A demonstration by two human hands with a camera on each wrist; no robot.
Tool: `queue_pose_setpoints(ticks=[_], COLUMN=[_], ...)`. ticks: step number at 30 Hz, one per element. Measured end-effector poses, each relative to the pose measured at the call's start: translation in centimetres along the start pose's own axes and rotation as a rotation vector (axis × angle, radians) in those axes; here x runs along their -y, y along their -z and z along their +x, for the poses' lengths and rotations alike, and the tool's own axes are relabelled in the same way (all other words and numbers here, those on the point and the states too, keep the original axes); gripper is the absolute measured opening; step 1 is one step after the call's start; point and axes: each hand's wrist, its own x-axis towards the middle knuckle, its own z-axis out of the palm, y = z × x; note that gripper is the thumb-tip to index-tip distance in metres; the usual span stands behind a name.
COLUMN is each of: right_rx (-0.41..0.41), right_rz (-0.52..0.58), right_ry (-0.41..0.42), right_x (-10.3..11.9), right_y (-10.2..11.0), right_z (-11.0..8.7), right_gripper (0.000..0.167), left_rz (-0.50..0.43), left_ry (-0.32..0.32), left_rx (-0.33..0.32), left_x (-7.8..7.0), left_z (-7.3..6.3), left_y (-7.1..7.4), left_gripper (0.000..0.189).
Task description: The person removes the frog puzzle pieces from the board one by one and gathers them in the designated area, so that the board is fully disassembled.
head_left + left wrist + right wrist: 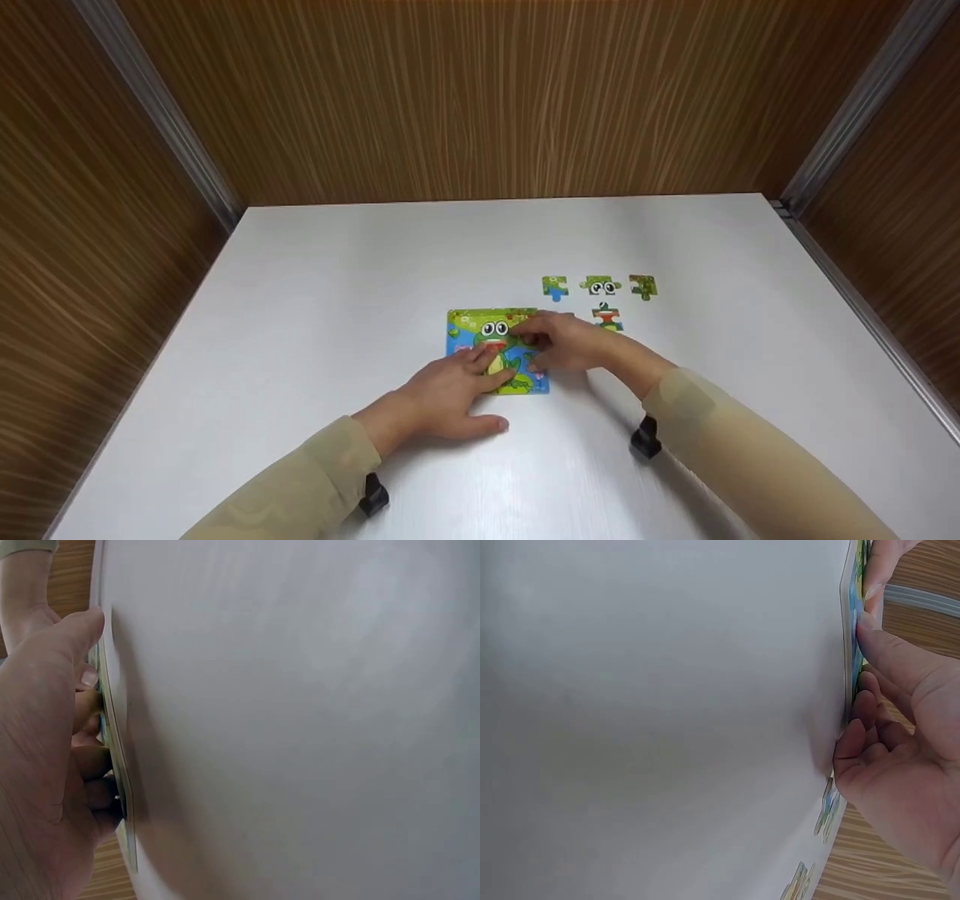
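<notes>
A square frog picture puzzle (459, 324) lies flat on the white table (360, 270). My left hand (446, 394) rests over its lower left part, fingers spread on the frog and thumb out on the table below. From the right, my right hand (574, 341) touches the puzzle's right side. Its index fingertip is beside the frog's face, and its thumb (892, 652) presses lower down near the edge. The other right fingers are bent at the puzzle's edge, seen in the right wrist view. No loose piece shows between thumb and index.
Behind the right hand lie loose jigsaw pieces: a green and blue one (555, 286), one with frog eyes (601, 286), a green one (643, 286), and one with a red mouth (607, 318). Another is mostly hidden by that hand. Wood-grain panels (495, 97) enclose the table.
</notes>
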Motion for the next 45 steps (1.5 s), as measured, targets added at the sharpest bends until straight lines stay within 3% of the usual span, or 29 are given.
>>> queue_pose_setpoints(ticks=[31,45], right_rx=[0.007,-0.087], right_rz=[0.066,0.019], right_ry=[0.035,0.036], right_x=[-0.14,0.06], right_y=[0.39,-0.49], right_z=[0.36,-0.05], right_gripper=[0.051,0.054], left_rz=[-0.003,-0.011], left_ry=[0.021,0.015], left_rx=[0.001,-0.01], left_x=[0.06,0.04], left_z=[0.22,0.16], left_y=[0.45,-0.01], left_gripper=[0.082,0.08])
